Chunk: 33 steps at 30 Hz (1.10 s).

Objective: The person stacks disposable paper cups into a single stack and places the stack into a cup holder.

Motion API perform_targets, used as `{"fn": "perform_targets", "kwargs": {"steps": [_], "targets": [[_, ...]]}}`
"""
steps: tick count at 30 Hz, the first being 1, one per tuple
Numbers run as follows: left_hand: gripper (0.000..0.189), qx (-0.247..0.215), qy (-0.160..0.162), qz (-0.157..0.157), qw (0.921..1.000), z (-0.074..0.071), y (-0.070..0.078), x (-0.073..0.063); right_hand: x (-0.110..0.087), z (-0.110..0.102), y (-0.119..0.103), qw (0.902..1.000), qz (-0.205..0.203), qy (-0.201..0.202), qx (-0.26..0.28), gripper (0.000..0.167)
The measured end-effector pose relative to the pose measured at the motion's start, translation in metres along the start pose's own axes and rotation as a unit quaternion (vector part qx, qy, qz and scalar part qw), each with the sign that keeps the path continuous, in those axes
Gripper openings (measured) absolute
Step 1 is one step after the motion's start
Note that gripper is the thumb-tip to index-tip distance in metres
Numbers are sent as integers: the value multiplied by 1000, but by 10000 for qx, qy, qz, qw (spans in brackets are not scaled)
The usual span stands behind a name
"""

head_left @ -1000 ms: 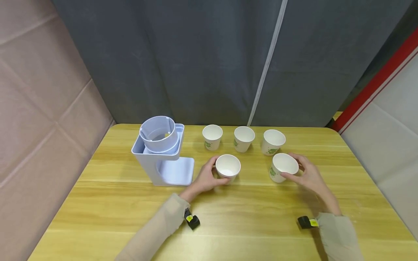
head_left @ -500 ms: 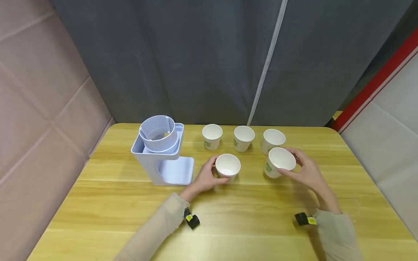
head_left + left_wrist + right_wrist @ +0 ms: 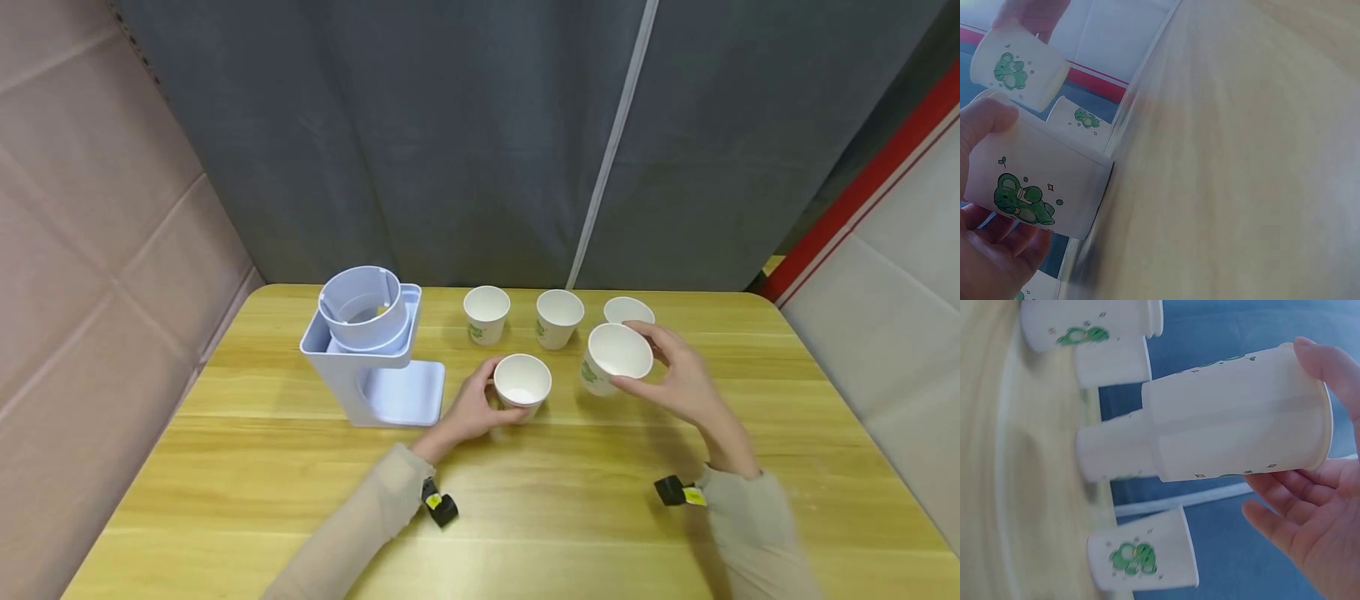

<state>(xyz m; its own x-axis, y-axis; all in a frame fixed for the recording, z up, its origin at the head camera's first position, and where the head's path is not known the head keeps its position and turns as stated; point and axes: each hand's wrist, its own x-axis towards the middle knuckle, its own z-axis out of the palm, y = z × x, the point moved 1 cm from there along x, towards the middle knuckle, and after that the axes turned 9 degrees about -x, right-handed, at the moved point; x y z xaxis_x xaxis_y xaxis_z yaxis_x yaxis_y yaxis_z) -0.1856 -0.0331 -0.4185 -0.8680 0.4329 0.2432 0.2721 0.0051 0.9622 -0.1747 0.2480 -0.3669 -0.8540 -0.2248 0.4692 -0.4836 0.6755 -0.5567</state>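
Note:
My left hand (image 3: 474, 407) grips a white paper cup (image 3: 522, 382) on the table, thumb near the rim and fingers round the far side. A double rim edge on it shows in the right wrist view, where two nested cups (image 3: 1155, 319) appear. A green cartoon animal is printed on the wall of this cup (image 3: 1035, 175). Raised over the table, another paper cup (image 3: 617, 352) is pinched near its rim by my right hand (image 3: 682, 379). In the right wrist view the lifted cup (image 3: 1241, 419) has its base hanging clear of the wood.
Behind the hands stand three more paper cups (image 3: 487, 315) in a row, the rightmost cup (image 3: 628, 309) partly covered by the lifted one. At left is a pale lilac plastic stand (image 3: 348, 379) with a round open holder (image 3: 365, 308). A grey curtain (image 3: 465, 150) hangs behind the table (image 3: 555, 517).
My right hand has lifted its cup and carried it leftward and away from me, nearer the left hand's cup. The left hand and the back row stay put.

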Motion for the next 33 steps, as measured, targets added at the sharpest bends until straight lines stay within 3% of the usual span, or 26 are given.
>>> {"fn": "perform_targets", "kwargs": {"steps": [16, 33], "targets": [[68, -15, -7, -8, 10000, 0, 0, 0, 26, 10, -26, 9989, -463, 81, -20, 74], [69, -79, -60, 10, 10000, -1, -1, 0, 48, 23, -54, 9958, -870, -285, 53, 71]]}}
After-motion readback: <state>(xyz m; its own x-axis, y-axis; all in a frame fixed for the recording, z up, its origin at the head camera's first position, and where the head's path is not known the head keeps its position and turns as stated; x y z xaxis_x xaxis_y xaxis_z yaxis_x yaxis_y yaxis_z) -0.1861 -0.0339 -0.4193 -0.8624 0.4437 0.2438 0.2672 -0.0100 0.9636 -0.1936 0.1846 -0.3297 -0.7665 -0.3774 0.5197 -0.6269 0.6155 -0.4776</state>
